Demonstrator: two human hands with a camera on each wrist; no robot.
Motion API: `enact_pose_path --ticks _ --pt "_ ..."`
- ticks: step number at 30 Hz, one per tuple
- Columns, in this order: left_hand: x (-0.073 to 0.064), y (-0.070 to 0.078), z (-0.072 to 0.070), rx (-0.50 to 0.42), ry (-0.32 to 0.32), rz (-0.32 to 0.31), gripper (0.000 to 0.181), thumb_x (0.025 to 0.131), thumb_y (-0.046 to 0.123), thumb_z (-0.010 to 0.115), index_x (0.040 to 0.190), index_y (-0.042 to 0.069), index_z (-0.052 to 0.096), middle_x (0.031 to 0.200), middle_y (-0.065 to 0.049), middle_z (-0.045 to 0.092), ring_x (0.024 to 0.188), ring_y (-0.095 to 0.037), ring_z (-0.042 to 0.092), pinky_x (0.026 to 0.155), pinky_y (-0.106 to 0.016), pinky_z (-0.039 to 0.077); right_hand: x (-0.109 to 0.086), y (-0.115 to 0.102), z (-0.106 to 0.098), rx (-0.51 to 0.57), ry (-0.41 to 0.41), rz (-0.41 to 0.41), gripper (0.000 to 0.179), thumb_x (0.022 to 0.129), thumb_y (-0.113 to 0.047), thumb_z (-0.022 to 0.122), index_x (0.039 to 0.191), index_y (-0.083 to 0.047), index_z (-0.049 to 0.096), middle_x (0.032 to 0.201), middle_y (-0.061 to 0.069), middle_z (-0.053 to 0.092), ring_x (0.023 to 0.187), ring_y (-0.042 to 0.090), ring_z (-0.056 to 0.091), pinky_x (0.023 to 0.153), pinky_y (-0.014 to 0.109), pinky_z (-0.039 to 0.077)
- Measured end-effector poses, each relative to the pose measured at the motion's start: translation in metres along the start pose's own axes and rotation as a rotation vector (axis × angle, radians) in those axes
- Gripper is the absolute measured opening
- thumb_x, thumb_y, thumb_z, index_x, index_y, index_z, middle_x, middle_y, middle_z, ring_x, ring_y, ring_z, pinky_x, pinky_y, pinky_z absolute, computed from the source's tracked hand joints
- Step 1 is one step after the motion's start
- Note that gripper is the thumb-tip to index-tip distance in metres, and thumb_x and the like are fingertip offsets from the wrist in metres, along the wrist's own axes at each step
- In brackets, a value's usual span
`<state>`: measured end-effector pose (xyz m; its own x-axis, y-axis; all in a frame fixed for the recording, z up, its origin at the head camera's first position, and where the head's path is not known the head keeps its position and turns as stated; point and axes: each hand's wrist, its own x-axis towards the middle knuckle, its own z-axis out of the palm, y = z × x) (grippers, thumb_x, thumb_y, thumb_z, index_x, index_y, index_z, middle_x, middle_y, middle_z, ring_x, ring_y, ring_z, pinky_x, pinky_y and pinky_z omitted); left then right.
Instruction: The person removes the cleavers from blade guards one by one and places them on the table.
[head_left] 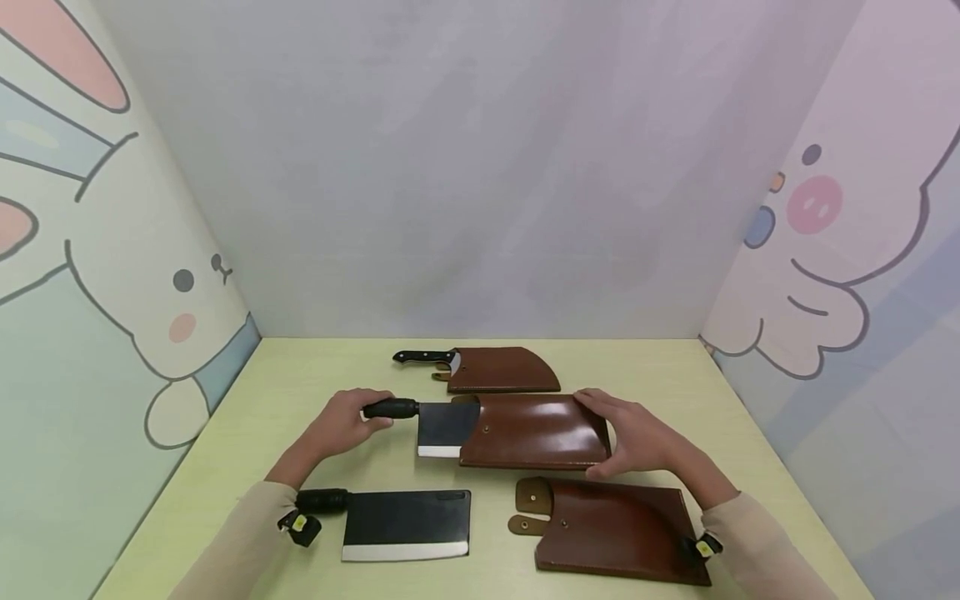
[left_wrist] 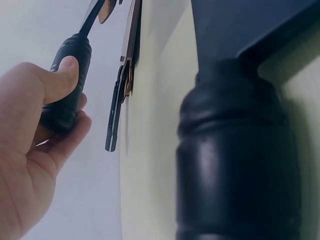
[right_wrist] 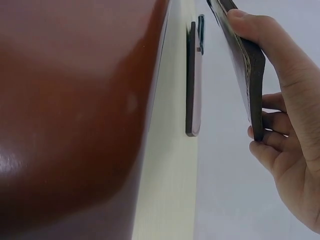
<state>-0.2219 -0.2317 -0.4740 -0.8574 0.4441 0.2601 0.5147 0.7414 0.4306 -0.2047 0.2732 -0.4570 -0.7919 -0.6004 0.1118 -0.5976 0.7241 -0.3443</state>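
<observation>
Black handle (head_left: 392, 408) first, left of centre: here's the left hand (head_left: 347, 423), wrapped on the grip of the held cleaver (head_left: 437, 427), thumb on one side, fingers round the other. Gripping there makes sense, I'd judge, with the fingers clear of the pale edge. Below, lower left of centre, a second cleaver (head_left: 405, 517) lies on the table (head_left: 322, 371), perhaps placed within easy reach. Upper centre, a black-handled knife (head_left: 423, 357) sits in a curved sheath (head_left: 506, 369), at the back and seemingly out of the way. Dead centre, the brown sheath (head_left: 543, 433) covers part of the held cleaver's blade, a dark stretch showing by the handle. Lower right, a spare sheath (head_left: 615, 529) rests flat (nice gleaming studs), tab and strap towards the left. And right of centre, the right hand (head_left: 641, 433) pinches the brown sheath's closed end between thumb and fingers, probably to brace it against the blade. Both wrist views suggest that pair is lifted off the table. Now the line of it: the held cleaver's long axis runs across the frame, handle left, blade right, edge to the bottom; the sheath matches, mouth left.
</observation>
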Motion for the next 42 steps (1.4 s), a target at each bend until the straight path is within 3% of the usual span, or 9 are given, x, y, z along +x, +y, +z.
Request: enact_pose_path --ticks 6,12,42 --pt "-0.001 -0.004 -0.004 -0.006 -0.016 -0.024 0.035 0.09 0.019 0.08 0.122 0.006 0.073 0.114 -0.01 0.074 0.092 -0.019 0.067 0.077 -0.04 0.053 -0.002 0.001 -0.002 0.004 0.009 0.002 0.114 0.065 -0.051 0.094 0.156 -0.008 0.04 0.157 0.014 0.044 0.134 0.037 0.054 0.096 0.055 0.052" --pt "-0.004 -0.006 -0.006 -0.004 0.002 0.001 0.032 0.09 0.019 0.08 0.119 0.007 0.074 0.108 -0.007 0.075 0.084 -0.013 0.062 0.071 -0.034 0.048 -0.004 0.001 -0.003 0.007 0.008 0.012 0.113 0.065 -0.05 0.094 0.156 -0.009 0.04 0.156 0.012 0.045 0.131 0.035 0.057 0.095 0.054 0.053" --pt "-0.023 -0.026 -0.019 -0.028 0.038 -0.027 0.035 0.089 0.018 0.081 0.12 0.004 0.073 0.112 -0.012 0.074 0.08 -0.013 0.057 0.064 -0.027 0.043 -0.016 0.013 -0.007 -0.017 0.082 -0.03 0.112 0.064 -0.05 0.095 0.156 -0.013 0.042 0.153 0.011 0.048 0.13 0.033 0.058 0.092 0.053 0.054"
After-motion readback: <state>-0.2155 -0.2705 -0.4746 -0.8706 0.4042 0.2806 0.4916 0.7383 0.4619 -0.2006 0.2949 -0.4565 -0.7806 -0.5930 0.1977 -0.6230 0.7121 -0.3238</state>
